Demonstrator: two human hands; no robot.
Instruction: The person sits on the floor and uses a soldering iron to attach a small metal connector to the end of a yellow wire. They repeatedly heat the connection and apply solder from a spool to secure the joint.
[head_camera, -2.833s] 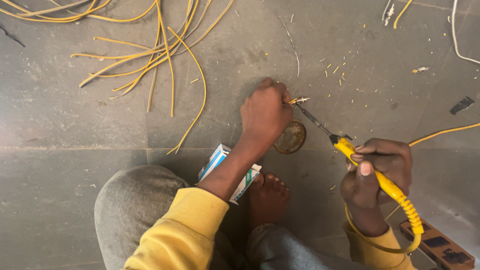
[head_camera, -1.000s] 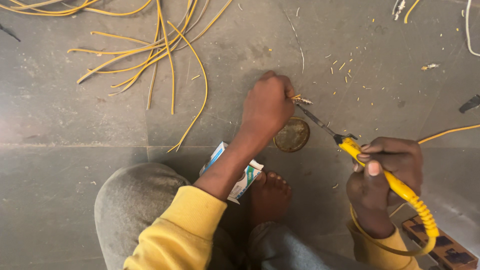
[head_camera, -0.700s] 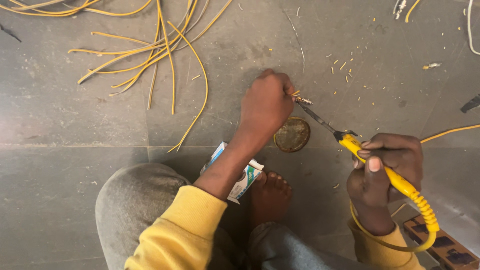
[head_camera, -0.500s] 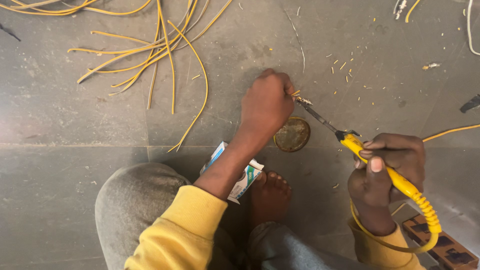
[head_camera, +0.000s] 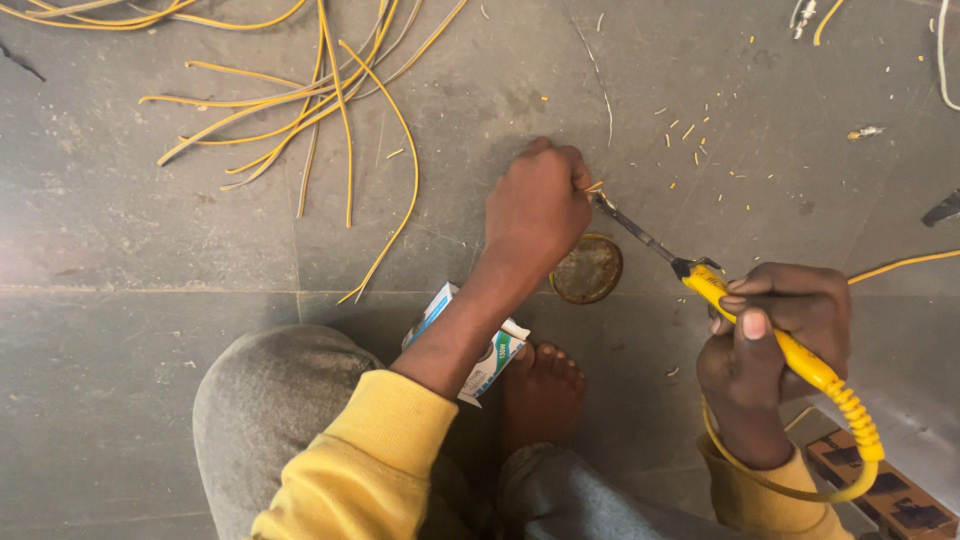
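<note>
Left hand (head_camera: 535, 210) closed on a short yellow wire end (head_camera: 594, 186), held just above the grey floor (head_camera: 150, 300) beside a round tin (head_camera: 588, 269). Right hand (head_camera: 775, 330) gripping a yellow soldering iron (head_camera: 760, 330), tip touching the wire end. Loose yellow wires (head_camera: 320, 100) farther off; small carton (head_camera: 470, 345) under the left forearm, near a bare foot (head_camera: 540, 385).

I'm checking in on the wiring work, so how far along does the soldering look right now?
Done: small yellow insulation scraps lie scattered on the grey floor. In hand: the left hand pinches a wire end while the right hand brings the yellow-handled soldering iron tip to it, by the round tin. Left: many loose yellow wires lie untouched.
</note>
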